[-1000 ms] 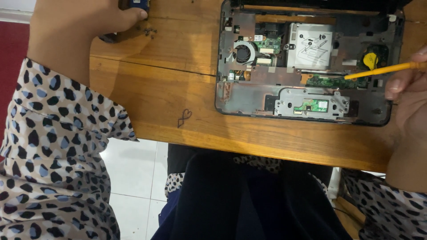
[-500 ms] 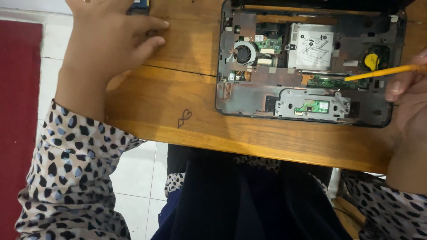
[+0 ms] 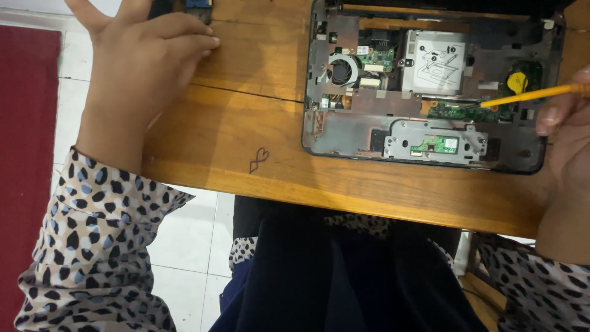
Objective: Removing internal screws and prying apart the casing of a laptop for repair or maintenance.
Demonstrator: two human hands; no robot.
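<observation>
Nearest you, the wooden tabletop [image 3: 246, 135] carries a small heart doodle [image 3: 259, 160] near its front edge, with your spotted sleeve [image 3: 92, 246] below at the left. Your left hand [image 3: 138, 67] lies flat on the wood with fingers spread, its grip wide and holding nothing, just beside a dark object [image 3: 198, 6] at the far edge. Your right hand [image 3: 568, 135] has its grip closed on a yellow screwdriver [image 3: 531, 95], whose tip reaches into the opened laptop base [image 3: 430, 86], near the green circuit board [image 3: 467, 112] and a round yellow part [image 3: 517, 81], with the cooling fan [image 3: 341, 69] well apart at the left.

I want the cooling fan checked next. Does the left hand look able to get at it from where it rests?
Probably yes. The left hand lies open on the wooden table, and only bare wood separates it from the fan, uncovered in the opened laptop.
</observation>
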